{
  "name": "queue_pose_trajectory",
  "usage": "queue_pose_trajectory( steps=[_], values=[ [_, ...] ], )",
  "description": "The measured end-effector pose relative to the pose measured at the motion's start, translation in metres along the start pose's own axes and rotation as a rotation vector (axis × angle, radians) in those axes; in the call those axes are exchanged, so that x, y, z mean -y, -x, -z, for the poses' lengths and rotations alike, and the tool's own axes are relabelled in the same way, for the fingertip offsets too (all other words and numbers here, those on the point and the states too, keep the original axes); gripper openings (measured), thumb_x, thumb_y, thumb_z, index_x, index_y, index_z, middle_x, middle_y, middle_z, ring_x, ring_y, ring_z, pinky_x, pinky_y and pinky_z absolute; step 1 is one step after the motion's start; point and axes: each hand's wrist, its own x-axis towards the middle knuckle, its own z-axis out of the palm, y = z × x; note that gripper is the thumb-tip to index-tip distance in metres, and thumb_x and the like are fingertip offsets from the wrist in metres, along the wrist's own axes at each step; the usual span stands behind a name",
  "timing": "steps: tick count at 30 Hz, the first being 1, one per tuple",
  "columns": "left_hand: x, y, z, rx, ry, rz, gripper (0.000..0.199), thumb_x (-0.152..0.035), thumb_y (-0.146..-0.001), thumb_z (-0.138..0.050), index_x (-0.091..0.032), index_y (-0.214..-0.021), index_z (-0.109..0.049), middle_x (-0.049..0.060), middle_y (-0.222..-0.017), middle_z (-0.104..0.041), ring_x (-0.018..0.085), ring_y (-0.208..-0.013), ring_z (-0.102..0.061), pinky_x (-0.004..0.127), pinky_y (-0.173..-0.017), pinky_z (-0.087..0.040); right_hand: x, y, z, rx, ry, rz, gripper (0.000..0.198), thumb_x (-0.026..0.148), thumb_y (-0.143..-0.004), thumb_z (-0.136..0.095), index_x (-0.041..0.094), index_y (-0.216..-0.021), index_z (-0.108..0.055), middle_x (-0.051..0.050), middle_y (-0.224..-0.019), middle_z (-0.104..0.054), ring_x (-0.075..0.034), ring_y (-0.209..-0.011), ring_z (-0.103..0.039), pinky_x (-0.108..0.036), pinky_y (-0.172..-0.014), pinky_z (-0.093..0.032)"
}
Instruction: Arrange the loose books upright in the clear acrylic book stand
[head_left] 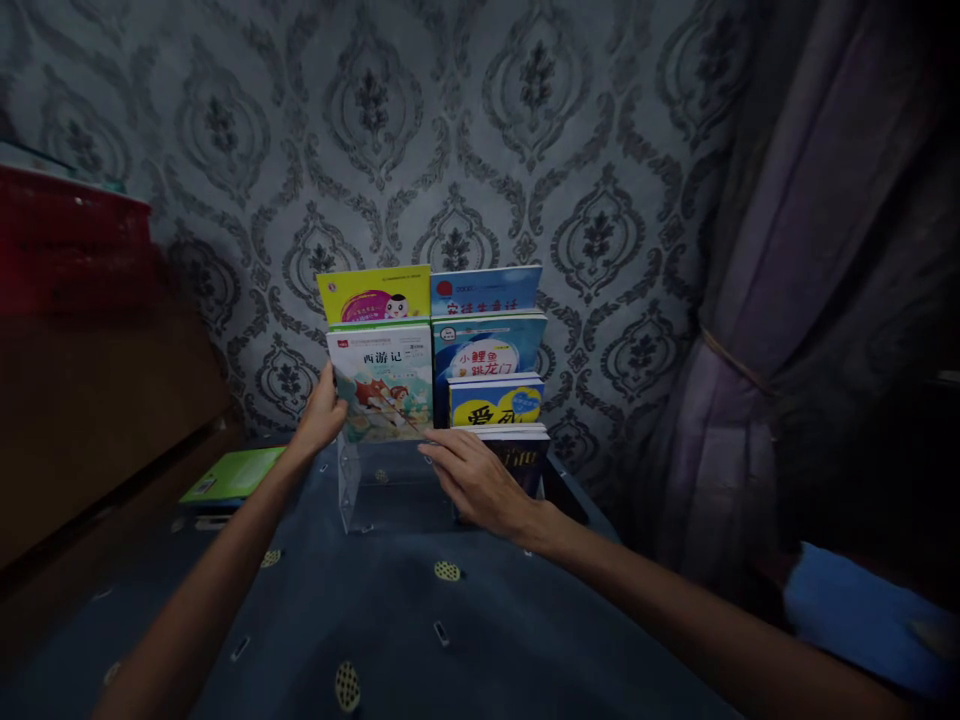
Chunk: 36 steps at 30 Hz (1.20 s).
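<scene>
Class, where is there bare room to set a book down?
Widest bare patch: cloth before the rack, between left forearm and right forearm. The rack's low left front, under the white book, looks free too. Crowded: the rack's right side, with tiered books and the right hand; the green book lies back left.

The one camera sits on the wearer's head, facing forward and somewhat down between the outstretched arms (652, 588), over the dark blue cloth (397, 645), with the books (386, 385) within reach, mid-view, and the patterned wall (502, 180) close behind
</scene>
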Motion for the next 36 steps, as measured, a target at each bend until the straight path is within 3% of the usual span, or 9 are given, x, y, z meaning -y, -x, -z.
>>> queue_pose_trajectory(
  steps=[4, 10, 15, 21, 27, 36],
  values=[
    [-0.006, -0.012, 0.012, -0.073, 0.052, -0.006, 0.054, -0.027, -0.088, -0.047, -0.015, -0.141, -0.044, 0.014, -0.138, -0.061, 0.025, -0.127, -0.059, 0.042, -0.107, -0.048, 0.0, 0.004, -0.001, 0.003, -0.009, 0.005, 0.038, 0.008, -0.095, -0.049, 0.018, -0.128, -0.064, -0.017, -0.129, -0.067, -0.028, -0.122, -0.063, -0.054, -0.098, -0.058],
    [-0.022, -0.059, 0.046, -0.249, -0.058, -0.055, 0.045, -0.039, -0.093, -0.042, -0.015, -0.126, -0.062, 0.01, -0.11, -0.072, 0.021, -0.099, -0.066, 0.034, -0.091, -0.053, -0.001, 0.011, 0.0, 0.0, 0.017, 0.005, 0.035, 0.008, -0.096, -0.047, 0.017, -0.124, -0.066, -0.017, -0.128, -0.068, -0.029, -0.121, -0.065, -0.052, -0.097, -0.059],
    [-0.027, -0.084, 0.058, -0.189, -0.127, -0.063, 0.038, -0.04, -0.085, -0.048, -0.015, -0.096, -0.075, 0.008, -0.096, -0.075, 0.021, -0.088, -0.065, 0.031, -0.082, -0.051, 0.0, 0.017, 0.002, 0.002, 0.029, -0.015, 0.029, 0.01, -0.097, -0.048, 0.016, -0.117, -0.068, -0.019, -0.127, -0.068, -0.03, -0.119, -0.066, -0.052, -0.094, -0.061],
    [-0.027, -0.093, 0.061, -0.086, 0.099, 0.085, 0.04, -0.047, -0.073, -0.061, -0.013, -0.091, -0.074, 0.003, -0.072, -0.067, 0.015, -0.065, -0.059, 0.023, -0.056, -0.046, 0.002, 0.023, 0.0, 0.015, 0.042, -0.025, 0.028, 0.008, -0.095, -0.05, 0.016, -0.113, -0.07, -0.018, -0.127, -0.069, -0.029, -0.12, -0.066, -0.051, -0.094, -0.061],
    [-0.028, -0.093, 0.061, -0.047, 0.231, 0.139, 0.042, -0.051, -0.062, -0.071, -0.015, -0.084, -0.068, 0.0, -0.073, -0.065, 0.013, -0.066, -0.058, 0.02, -0.053, -0.046, 0.003, 0.034, -0.011, 0.012, 0.005, -0.045, 0.029, 0.006, -0.093, -0.053, 0.017, -0.114, -0.07, -0.018, -0.127, -0.069, -0.029, -0.12, -0.066, -0.05, -0.094, -0.061],
    [-0.026, -0.094, 0.055, -0.081, 0.324, 0.201, 0.025, -0.036, -0.066, -0.066, -0.016, -0.077, -0.058, -0.001, -0.072, -0.062, 0.013, -0.065, -0.06, 0.021, -0.054, -0.051, 0.01, 0.049, -0.023, 0.062, -0.038, -0.066, 0.029, 0.007, -0.095, -0.052, 0.018, -0.117, -0.068, -0.018, -0.129, -0.068, -0.028, -0.123, -0.065, -0.05, -0.097, -0.06]
  ],
)
